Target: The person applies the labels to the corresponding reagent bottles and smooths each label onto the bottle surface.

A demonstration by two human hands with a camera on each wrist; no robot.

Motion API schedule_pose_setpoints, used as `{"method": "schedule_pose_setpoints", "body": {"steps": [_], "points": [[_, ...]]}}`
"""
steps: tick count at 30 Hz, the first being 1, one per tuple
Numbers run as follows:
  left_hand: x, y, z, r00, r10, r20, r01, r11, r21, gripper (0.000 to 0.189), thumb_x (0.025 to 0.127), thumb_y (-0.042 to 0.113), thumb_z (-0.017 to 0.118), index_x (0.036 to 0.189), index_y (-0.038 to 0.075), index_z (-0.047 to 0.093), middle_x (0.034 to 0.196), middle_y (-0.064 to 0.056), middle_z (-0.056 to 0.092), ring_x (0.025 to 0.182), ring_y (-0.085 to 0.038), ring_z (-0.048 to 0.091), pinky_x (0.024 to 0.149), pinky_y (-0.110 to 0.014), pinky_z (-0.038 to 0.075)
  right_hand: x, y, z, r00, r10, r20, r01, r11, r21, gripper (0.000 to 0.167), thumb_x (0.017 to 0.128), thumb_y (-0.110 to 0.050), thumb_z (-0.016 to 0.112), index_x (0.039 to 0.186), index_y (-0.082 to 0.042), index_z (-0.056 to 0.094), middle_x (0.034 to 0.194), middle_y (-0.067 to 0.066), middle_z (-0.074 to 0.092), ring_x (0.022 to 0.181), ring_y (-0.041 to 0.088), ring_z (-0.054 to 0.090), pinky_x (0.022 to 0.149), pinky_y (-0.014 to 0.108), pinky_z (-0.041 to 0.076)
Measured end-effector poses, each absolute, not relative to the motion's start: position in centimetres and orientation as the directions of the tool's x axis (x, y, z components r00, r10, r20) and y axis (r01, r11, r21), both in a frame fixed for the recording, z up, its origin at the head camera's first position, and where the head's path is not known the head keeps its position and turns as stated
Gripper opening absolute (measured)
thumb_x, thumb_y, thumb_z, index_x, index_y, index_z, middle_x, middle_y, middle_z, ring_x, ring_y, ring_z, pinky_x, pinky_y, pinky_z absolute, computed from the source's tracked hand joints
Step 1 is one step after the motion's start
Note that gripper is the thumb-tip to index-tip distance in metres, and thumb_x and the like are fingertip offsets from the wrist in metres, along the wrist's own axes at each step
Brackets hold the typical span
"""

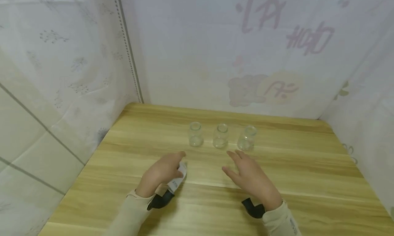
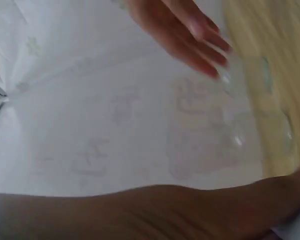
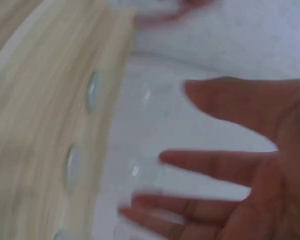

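Note:
Three small clear glass jars stand in a row near the back of the table: a left jar (image 1: 195, 134), a middle jar (image 1: 220, 136) and a right jar (image 1: 247, 138). My left hand (image 1: 163, 170) is in front of the left jar, gripping a white, flat-looking item with small print (image 1: 178, 180), mostly hidden under the palm. Its kind cannot be told. Just short of the middle and right jars, my right hand (image 1: 250, 174) holds nothing, its fingers and thumb spread in the right wrist view. Both wrist views are blurred.
The wood-grain table (image 1: 203, 208) meets a pale printed cloth (image 1: 191, 58) hanging behind it. More cloth hangs at the left and right sides. A black strap (image 1: 161, 199) circles the left wrist, and another strap (image 1: 253, 208) is at the right.

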State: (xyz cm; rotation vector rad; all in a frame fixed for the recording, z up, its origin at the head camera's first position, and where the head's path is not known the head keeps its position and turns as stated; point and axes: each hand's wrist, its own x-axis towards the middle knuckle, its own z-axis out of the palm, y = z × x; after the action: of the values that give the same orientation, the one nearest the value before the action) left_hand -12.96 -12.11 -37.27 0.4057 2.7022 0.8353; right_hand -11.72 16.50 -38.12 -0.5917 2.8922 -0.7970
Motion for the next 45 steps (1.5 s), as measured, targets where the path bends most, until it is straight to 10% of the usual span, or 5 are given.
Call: {"method": "schedule_pose_setpoints", "body": {"steps": [6, 14, 24, 45], "points": [[-11.0, -8.7, -33.6, -0.859, 0.477, 0.189, 0.417, 0.435, 0.798, 0.060, 0.095, 0.004, 0.074, 0.149, 0.004, 0.047, 0.094, -0.002, 0.070, 0.082, -0.010, 0.068, 0.073, -0.028, 0.057, -10.6, 14.2, -36.1, -0.917, -0.379, 0.121, -0.315, 0.505, -0.803, 0.036, 0.104, -0.039, 0.064, 0.130, -0.015, 0.071, 0.116, -0.006, 0.074, 0.108, 0.016, 0.069, 0.096, 0.051, 0.054], [-9.0, -7.7, -31.7, -0.867, 0.422, 0.267, 0.426, 0.347, 0.836, 0.062, 0.095, 0.006, 0.075, 0.151, 0.005, 0.046, 0.091, 0.001, 0.069, 0.079, -0.007, 0.067, 0.075, -0.027, 0.059, -9.3, 13.9, -34.0, -0.908, -0.268, 0.322, -0.392, 0.276, -0.878, 0.011, 0.101, -0.012, 0.069, 0.104, -0.011, 0.079, 0.085, -0.008, 0.074, 0.084, 0.015, 0.071, 0.096, 0.048, 0.051], [-8.5, -7.0, -32.6, -0.731, 0.272, 0.626, 0.639, 0.594, 0.488, 0.032, 0.081, 0.013, 0.091, 0.109, 0.011, 0.076, 0.107, 0.001, 0.066, 0.094, -0.013, 0.060, 0.073, -0.027, 0.053, -9.1, 14.0, -34.6, -0.911, -0.261, 0.319, -0.390, 0.300, -0.870, 0.009, 0.099, -0.013, 0.071, 0.103, -0.013, 0.080, 0.084, -0.011, 0.074, 0.088, 0.014, 0.070, 0.095, 0.047, 0.050], [-9.4, -7.4, -32.2, -0.666, 0.434, 0.607, 0.736, 0.513, 0.442, 0.008, 0.088, 0.016, 0.084, 0.095, 0.013, 0.083, 0.092, 0.009, 0.075, 0.086, -0.006, 0.063, 0.078, -0.028, 0.051, -9.6, 14.4, -34.7, -0.822, -0.408, 0.397, -0.496, 0.169, -0.852, 0.017, 0.099, 0.001, 0.066, 0.109, -0.005, 0.079, 0.103, 0.003, 0.078, 0.093, 0.017, 0.073, 0.088, 0.033, 0.057]]}}
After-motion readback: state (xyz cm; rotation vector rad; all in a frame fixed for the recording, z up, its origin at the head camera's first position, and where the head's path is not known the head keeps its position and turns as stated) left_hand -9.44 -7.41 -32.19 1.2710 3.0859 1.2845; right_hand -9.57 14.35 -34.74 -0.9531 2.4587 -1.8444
